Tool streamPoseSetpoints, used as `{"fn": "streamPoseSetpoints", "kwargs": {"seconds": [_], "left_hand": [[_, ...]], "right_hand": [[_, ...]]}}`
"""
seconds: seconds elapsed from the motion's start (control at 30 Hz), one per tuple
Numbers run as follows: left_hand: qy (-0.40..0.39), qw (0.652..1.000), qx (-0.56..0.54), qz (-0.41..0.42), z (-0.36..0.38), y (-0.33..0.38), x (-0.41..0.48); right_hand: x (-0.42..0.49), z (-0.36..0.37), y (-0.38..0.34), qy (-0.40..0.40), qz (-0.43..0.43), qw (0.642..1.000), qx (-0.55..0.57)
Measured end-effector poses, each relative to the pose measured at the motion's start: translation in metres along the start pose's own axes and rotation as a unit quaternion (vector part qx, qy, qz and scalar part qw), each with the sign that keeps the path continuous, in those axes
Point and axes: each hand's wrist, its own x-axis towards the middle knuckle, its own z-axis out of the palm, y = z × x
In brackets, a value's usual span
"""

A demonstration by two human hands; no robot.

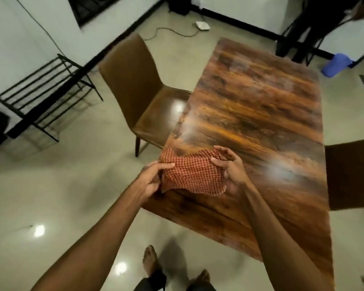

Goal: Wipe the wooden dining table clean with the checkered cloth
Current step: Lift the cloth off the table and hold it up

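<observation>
A red-and-white checkered cloth (192, 173) is bunched above the near left corner of the wooden dining table (261, 114). My left hand (153, 177) pinches its left edge, thumb on top. My right hand (229, 168) grips its right side, fingers curled over the far edge. The cloth hangs between both hands, its lower edge drooping toward the tabletop; whether it touches the wood I cannot tell. The tabletop is bare and glossy, with light glare patches.
A brown chair (135, 91) stands at the table's left side. Another dark chair (351, 175) sits at the right edge. A black metal rack (44, 91) leans by the left wall. A blue container (336, 65) lies on the floor beyond the table. My bare feet (150, 259) are below.
</observation>
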Motion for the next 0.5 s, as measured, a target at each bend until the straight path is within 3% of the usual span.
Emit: {"fn": "streamPoseSetpoints", "kwargs": {"seconds": [0.13,0.23,0.37,0.5], "left_hand": [[0.074,0.978,0.052,0.186,-0.058,0.065,-0.017],[0.113,0.952,0.087,0.272,-0.099,0.108,-0.025],[0.158,0.935,0.069,0.311,-0.16,0.162,-0.033],[0.175,0.94,0.006,0.294,-0.216,0.212,-0.031]], "right_hand": [[0.019,0.097,-0.016,-0.039,-0.045,0.996,-0.064],[0.036,0.165,-0.029,-0.094,-0.067,0.986,-0.122],[0.07,0.256,-0.036,-0.165,-0.065,0.974,-0.139],[0.115,0.33,-0.036,-0.238,-0.025,0.965,-0.106]]}}
